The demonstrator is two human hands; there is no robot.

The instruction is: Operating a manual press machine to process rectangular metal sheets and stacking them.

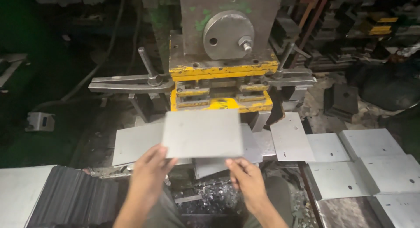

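Left hand [148, 173]: lower centre, fingers pinched on the grey metal sheet's [202, 133] lower-left edge.
Right hand [246, 179]: sheet's lower-right edge was gripped.

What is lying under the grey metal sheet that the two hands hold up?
Under the metal sheet, held by the left hand and right hand, other flat grey plates lie before the yellow press die. Their middle parts are covered, so what lies there stays hidden.

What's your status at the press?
Left hand and right hand grip blank metal sheet before yellow press die. Nothing between them.
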